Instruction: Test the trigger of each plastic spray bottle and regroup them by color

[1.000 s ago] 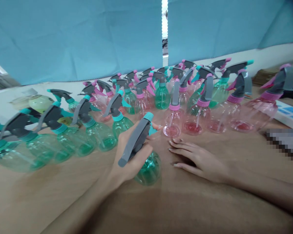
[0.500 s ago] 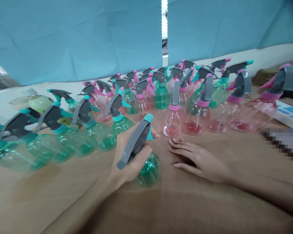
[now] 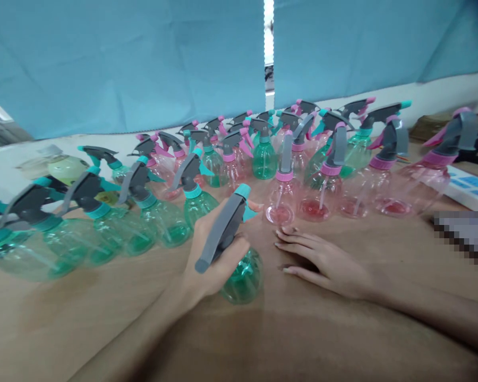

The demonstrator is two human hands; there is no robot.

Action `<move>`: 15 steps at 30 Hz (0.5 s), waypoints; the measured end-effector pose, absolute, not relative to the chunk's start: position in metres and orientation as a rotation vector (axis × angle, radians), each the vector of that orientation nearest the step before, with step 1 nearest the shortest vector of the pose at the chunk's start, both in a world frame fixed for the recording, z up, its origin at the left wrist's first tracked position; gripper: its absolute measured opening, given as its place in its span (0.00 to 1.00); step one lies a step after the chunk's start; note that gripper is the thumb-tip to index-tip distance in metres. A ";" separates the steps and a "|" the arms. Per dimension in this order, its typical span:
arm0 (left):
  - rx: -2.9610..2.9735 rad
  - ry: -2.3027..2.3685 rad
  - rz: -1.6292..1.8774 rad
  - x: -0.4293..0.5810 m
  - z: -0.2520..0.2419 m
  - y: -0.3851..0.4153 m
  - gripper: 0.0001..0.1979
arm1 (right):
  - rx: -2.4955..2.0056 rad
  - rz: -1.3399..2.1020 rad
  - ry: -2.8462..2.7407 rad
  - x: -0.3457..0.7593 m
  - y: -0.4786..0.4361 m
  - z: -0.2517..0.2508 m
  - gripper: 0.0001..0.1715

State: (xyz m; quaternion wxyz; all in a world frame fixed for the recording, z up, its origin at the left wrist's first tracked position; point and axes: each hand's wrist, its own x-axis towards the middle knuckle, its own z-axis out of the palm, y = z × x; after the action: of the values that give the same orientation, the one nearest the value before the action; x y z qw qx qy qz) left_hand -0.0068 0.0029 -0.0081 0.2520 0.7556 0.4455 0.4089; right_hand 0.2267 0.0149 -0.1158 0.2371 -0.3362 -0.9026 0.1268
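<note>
A green spray bottle [image 3: 244, 280] with a grey trigger head and teal nozzle stands near the middle of the table [image 3: 287, 339]. My left hand [image 3: 209, 260] is wrapped round its neck, below the head, and hides the collar. Palm down on the tabletop, my right hand [image 3: 322, 260] holds nothing; its fingers are stretched out and point left towards the bottle. Just beyond the right fingertips is a pink spray bottle [image 3: 281, 204]. Another green spray bottle [image 3: 199, 204] stands directly behind my left hand.
A row of green spray bottles [image 3: 141, 236] runs along the left, and pink spray bottles [image 3: 352, 193] line the right. More of both colours crowd the back, before a blue curtain [image 3: 143, 63]. At right lie a white device [image 3: 472, 185] and a blurred-out flat object [image 3: 468, 233].
The held spray bottle's head has tilted very slightly, and my left fingers have shifted a little with it. My right hand has stayed in place.
</note>
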 end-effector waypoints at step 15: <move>1.997 1.153 1.152 -0.007 -0.010 0.001 0.23 | -0.954 0.316 -2.516 0.227 0.015 -0.115 0.27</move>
State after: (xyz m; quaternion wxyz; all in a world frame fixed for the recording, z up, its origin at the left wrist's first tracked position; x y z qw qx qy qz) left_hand -0.0067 0.0011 -0.0104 0.2783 0.7440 0.4298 0.4292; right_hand 0.2265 0.0150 -0.1155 0.2143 -0.3440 -0.9071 0.1138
